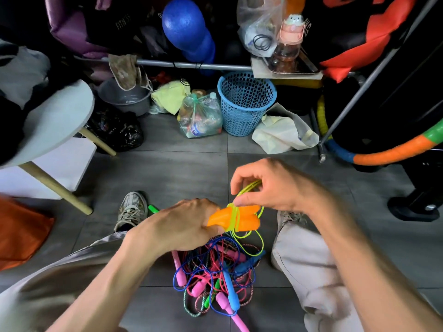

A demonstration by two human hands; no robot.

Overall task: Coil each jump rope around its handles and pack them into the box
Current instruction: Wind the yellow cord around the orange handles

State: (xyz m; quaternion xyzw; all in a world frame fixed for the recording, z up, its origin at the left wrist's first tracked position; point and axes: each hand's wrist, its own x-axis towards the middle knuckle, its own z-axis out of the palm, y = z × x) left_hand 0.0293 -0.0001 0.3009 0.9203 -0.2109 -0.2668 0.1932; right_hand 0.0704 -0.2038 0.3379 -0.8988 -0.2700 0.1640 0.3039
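Observation:
My left hand (184, 224) grips a pair of orange handles (247, 220) held side by side above the floor. Several turns of yellow-green cord (233, 218) wrap around the handles. My right hand (271, 185) pinches a loop of that cord just above the handles; the slack hangs down to the floor. Below, between my legs, lies a tangled pile of jump ropes (215, 274) with pink, blue and green handles and blue, pink and braided cords. A green handle (153, 208) pokes out beside my left shoe. No box is in view.
A blue perforated basket (245, 101) stands ahead, next to a tied plastic bag of bottles (199, 116) and a white bag (282, 133). A white stool with wooden legs (60, 121) is at left, an orange cloth (21, 231) near it. A hoop (393, 149) leans at right.

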